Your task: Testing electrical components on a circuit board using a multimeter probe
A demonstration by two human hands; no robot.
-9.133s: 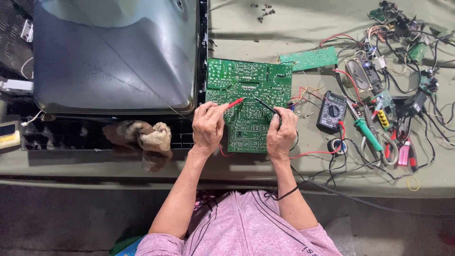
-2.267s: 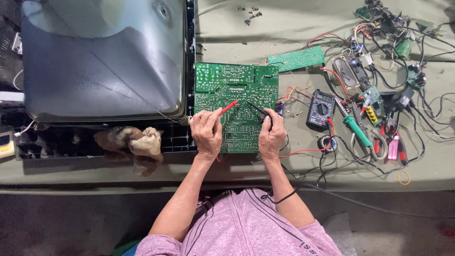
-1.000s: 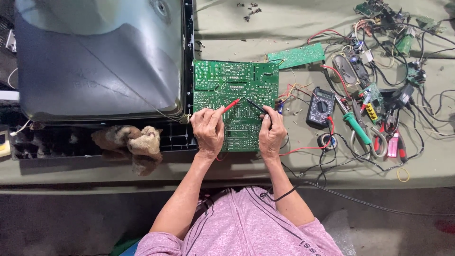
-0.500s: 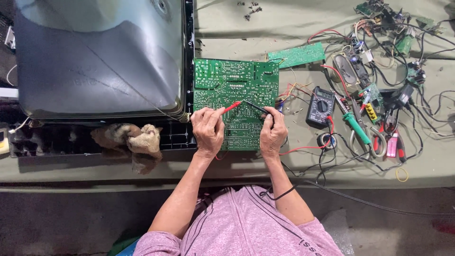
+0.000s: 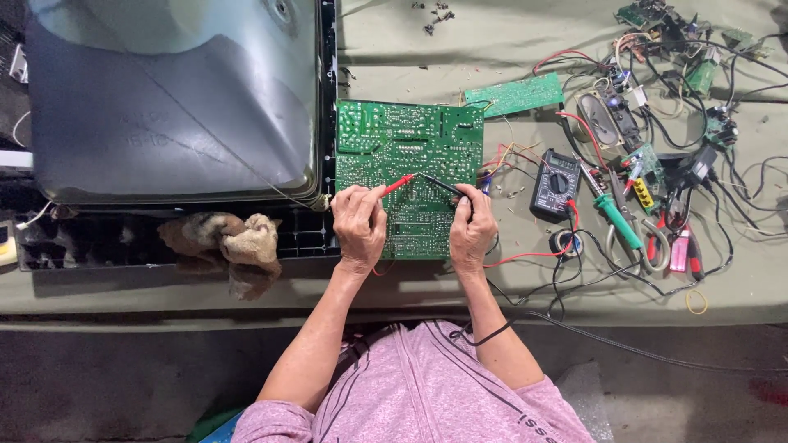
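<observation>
A large green circuit board (image 5: 386,139) lies solder side up in the middle of the bench. My left hand (image 5: 359,226) grips a red test probe (image 5: 398,184) whose tip rests on the board. My right hand (image 5: 472,228) grips a black test probe (image 5: 439,184), and its tip touches the board close to the red one. Red and black leads run from the probes to a black multimeter (image 5: 555,172) lying to the right of the board.
A big grey picture tube (image 5: 172,98) fills the left of the bench, with a crumpled brown rag (image 5: 226,238) in front of it. On the right lie a small green board (image 5: 513,94), a green-handled tool (image 5: 617,220), scissors, loose parts and tangled wires.
The view has drifted slightly. Both hands have stayed on the board, and the probe tips have shifted only a little.
</observation>
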